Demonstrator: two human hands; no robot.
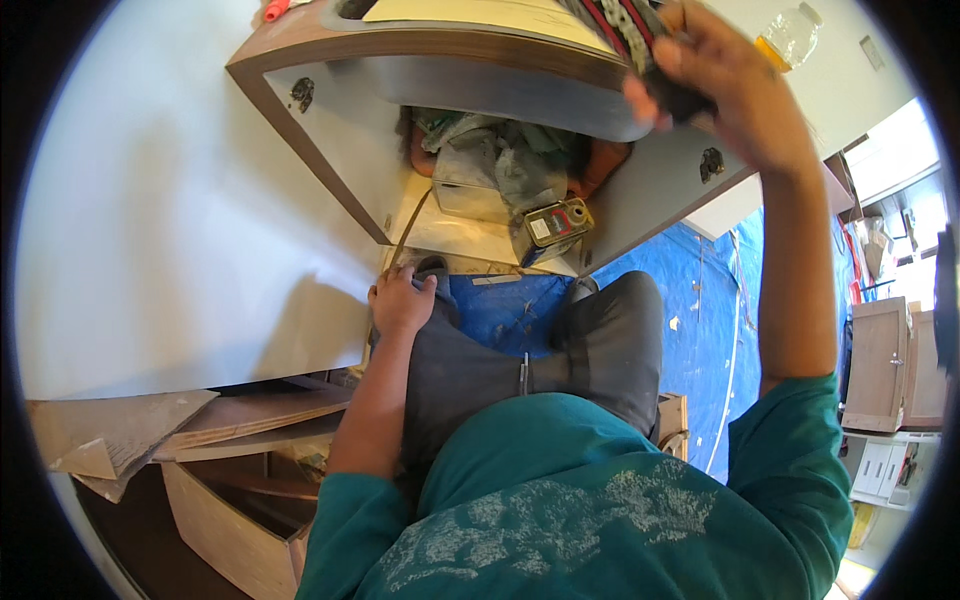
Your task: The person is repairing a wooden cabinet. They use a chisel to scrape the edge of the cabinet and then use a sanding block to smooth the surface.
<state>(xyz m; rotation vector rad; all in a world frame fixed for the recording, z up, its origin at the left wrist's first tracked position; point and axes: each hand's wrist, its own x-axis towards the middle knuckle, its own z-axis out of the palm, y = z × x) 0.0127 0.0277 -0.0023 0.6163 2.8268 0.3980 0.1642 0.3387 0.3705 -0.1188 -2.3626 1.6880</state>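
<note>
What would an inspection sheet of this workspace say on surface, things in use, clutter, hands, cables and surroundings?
Surface: blue sheet on the floor; open, wood-edged cabinet in front.
Things in use: dark object with red stripes, kind unclear.
Clutter: crumpled plastic, pale box and metal can in the cabinet; wooden boards at lower left.
Hands: right hand grips the dark object; left hand rests by the left knee.
Cables: none certain; a thin white line on the sheet could be cord or seam.
Surroundings: pale panel at left, clear bottle at upper right.
</note>
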